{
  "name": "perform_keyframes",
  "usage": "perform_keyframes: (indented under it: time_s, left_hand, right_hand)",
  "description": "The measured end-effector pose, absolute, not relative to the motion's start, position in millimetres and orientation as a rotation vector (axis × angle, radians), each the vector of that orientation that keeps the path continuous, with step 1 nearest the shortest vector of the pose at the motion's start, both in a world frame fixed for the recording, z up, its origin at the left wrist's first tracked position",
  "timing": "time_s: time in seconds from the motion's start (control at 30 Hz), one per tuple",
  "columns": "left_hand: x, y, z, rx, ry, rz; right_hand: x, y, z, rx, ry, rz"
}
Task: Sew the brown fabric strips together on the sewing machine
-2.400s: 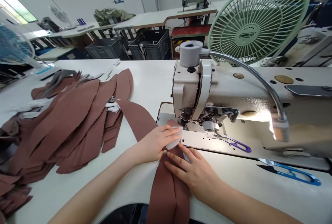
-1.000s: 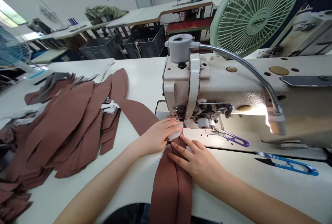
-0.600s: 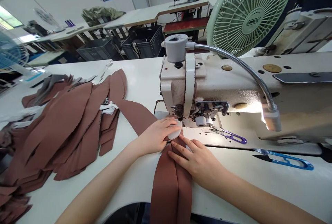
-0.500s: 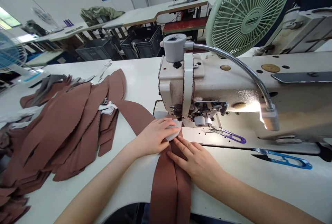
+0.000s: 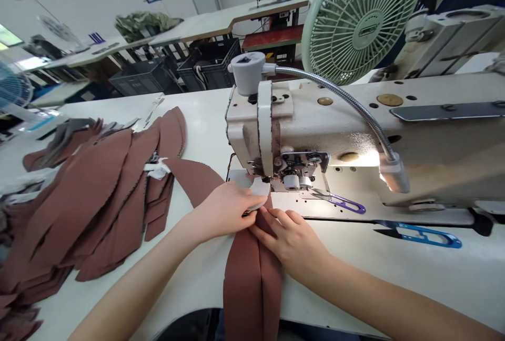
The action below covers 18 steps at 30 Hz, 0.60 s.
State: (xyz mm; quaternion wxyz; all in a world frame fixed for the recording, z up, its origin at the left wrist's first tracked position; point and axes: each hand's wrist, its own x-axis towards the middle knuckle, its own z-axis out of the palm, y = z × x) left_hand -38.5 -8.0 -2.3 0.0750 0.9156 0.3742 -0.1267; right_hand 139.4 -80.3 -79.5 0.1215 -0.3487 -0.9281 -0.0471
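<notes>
My left hand (image 5: pixel 223 208) is closed on the near edge of a light grey rounded patch (image 5: pixel 260 187), with the thumb low and the fingertips partly hidden. The patch lies over brown fabric strips (image 5: pixel 242 278) and reaches to the needle area of the sewing machine (image 5: pixel 252 120). Close beside it, my right hand (image 5: pixel 290 243) lies on the brown fabric, its fingers stretched out and pressing near the lengthwise seam. Another end of brown fabric (image 5: pixel 195 175) extends out to the left behind my left hand. The needle's tip is hidden.
Stacked brown fabric pieces (image 5: pixel 90 199) cover the table's left side. Purple thread snips (image 5: pixel 345 202) rest on the machine bed, blue snips (image 5: pixel 430 236) on the tabletop. A lamp on a flexible neck (image 5: pixel 394 172) overhangs the bed. A green fan (image 5: pixel 365 28) stands behind.
The whole view has shifted slightly. My left fingers have moved from lying flat over the grey patch to gripping its near edge, which looks raised. My right fingers stay on the fabric, slightly more bent.
</notes>
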Motion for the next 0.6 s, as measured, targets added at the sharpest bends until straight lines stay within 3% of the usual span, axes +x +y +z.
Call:
perform_keyframes:
  time_s: [0.6]
  left_hand:
    - [-2.4, -3.4, -20.6, 2.741, 1.408, -0.4]
  right_hand:
    - [117.4, -61.3, -80.8, -1.125, -2.707, -0.235]
